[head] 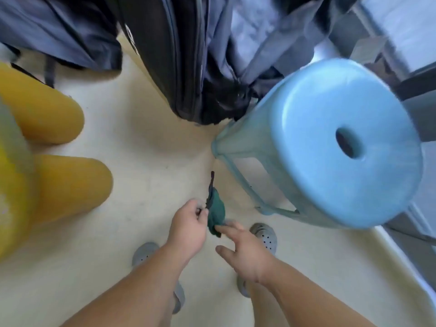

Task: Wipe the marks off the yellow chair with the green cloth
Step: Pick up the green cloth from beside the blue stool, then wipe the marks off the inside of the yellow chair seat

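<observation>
The green cloth (215, 210) hangs bunched between my two hands, low in the middle of the view above the pale floor. My left hand (188, 228) pinches its upper left edge with curled fingers. My right hand (243, 251) pinches the cloth's lower end between fingertips, thumb sticking out to the left. The yellow chair (47, 142) fills the left edge, with two rounded yellow parts pointing right. The frame is blurred, so no marks on the chair can be made out.
A light blue plastic stool (339, 142) with a hole in its seat stands at the right. A black suitcase (179, 55) and dark hanging fabric (59, 29) fill the top. My feet in grey perforated shoes (265, 234) stand on the cream floor (146, 149).
</observation>
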The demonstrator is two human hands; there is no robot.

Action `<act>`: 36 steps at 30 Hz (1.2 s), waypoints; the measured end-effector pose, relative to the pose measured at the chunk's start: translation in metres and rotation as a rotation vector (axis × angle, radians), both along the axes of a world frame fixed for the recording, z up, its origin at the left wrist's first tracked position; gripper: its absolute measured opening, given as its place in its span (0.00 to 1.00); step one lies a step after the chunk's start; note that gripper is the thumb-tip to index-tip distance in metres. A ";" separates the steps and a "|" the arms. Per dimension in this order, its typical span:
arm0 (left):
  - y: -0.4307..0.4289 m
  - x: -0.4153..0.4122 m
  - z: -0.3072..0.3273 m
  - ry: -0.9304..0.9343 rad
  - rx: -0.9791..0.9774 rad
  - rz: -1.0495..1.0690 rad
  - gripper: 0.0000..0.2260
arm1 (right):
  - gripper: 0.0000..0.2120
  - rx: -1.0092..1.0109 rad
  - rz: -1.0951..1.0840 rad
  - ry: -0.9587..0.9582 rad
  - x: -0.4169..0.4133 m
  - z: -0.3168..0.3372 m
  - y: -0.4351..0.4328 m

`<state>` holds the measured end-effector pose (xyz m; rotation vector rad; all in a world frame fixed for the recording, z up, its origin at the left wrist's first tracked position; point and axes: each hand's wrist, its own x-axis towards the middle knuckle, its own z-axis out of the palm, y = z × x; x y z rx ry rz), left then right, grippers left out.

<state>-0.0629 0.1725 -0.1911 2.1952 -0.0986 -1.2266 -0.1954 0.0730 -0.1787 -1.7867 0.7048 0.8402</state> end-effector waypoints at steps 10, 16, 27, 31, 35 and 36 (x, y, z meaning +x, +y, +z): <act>0.107 0.108 0.388 -0.355 -0.189 -0.494 0.04 | 0.26 -0.334 0.098 -0.456 0.114 0.356 0.042; 0.179 0.139 0.527 -0.525 -0.267 -0.550 0.03 | 0.13 -0.417 0.314 -0.672 0.174 0.473 0.106; 0.295 0.160 0.559 -0.762 -0.009 -0.043 0.01 | 0.19 -0.220 0.464 -0.678 0.274 0.533 0.181; 0.344 0.162 0.548 -0.781 0.026 0.049 0.03 | 0.12 -0.201 0.525 -0.712 0.293 0.540 0.225; 0.411 0.172 0.524 -0.806 0.031 0.063 0.04 | 0.08 -0.192 0.552 -0.660 0.314 0.529 0.284; 0.429 0.178 0.518 -0.804 0.036 0.069 0.04 | 0.07 -0.201 0.544 -0.644 0.320 0.524 0.301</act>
